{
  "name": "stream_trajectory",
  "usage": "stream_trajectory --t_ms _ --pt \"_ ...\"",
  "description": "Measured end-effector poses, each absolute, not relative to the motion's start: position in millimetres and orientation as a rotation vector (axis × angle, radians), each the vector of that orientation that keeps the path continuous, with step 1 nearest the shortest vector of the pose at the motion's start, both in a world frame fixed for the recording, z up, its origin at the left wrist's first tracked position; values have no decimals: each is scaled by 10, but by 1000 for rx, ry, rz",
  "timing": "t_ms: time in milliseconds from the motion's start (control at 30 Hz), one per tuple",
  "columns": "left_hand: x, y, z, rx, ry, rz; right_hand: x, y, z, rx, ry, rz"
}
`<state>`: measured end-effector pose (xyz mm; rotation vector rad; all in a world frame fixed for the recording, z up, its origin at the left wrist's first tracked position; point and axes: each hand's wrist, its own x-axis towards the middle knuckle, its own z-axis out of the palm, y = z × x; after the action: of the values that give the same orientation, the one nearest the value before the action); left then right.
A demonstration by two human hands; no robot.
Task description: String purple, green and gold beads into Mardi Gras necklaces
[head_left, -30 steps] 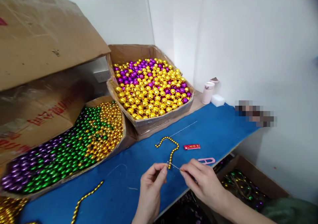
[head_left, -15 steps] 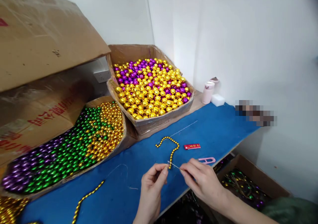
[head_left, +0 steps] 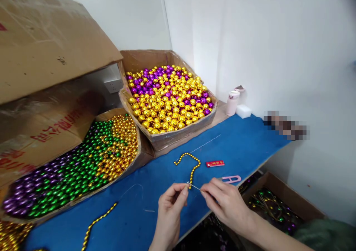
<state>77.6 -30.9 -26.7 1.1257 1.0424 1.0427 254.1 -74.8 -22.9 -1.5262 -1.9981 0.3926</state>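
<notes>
My left hand (head_left: 170,210) is closed in a pinch at the near end of a short string of gold beads (head_left: 198,162), which curves away across the blue cloth. My right hand (head_left: 226,205) pinches a thin needle (head_left: 195,186) between thumb and fingertips. The needle's tip reaches the beads at my left fingertips; whether it passes through a bead is too small to tell. Just beyond my right hand lie pink-handled thread snips (head_left: 232,179), and a small red packet (head_left: 215,163) is farther off.
A blue cloth (head_left: 164,173) covers the table. Behind it stand a carton of large gold and purple beads (head_left: 169,104) and one of smaller green, gold and purple beads (head_left: 80,176). Another gold strand (head_left: 93,223) lies left. An open box (head_left: 302,201) sits below the table's right edge.
My right hand has shifted very slightly left toward the beads, with the needle in it. My left hand and the string of beads have hardly moved.
</notes>
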Motion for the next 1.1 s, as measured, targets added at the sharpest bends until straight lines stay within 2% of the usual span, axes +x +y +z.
stream_trajectory --t_ms 467,567,667,733,900,1100 --pt "832 -243 -180 1053 1002 934 2503 -738 -173 -1453 -2008 548" --pt "842 -216 -126 1034 976 931 2505 -710 -146 -1363 -1949 697" --pt "880 -164 -32 939 893 966 2484 -660 -145 -1129 -1667 1026" --pt "932 -102 63 883 835 976 2444 -593 -135 -1005 -1475 1116" --pt "1191 240 522 1027 683 1054 2371 -177 106 -983 -1310 810" --pt "1451 881 1445 1229 569 1405 2679 559 994 -849 -1190 483"
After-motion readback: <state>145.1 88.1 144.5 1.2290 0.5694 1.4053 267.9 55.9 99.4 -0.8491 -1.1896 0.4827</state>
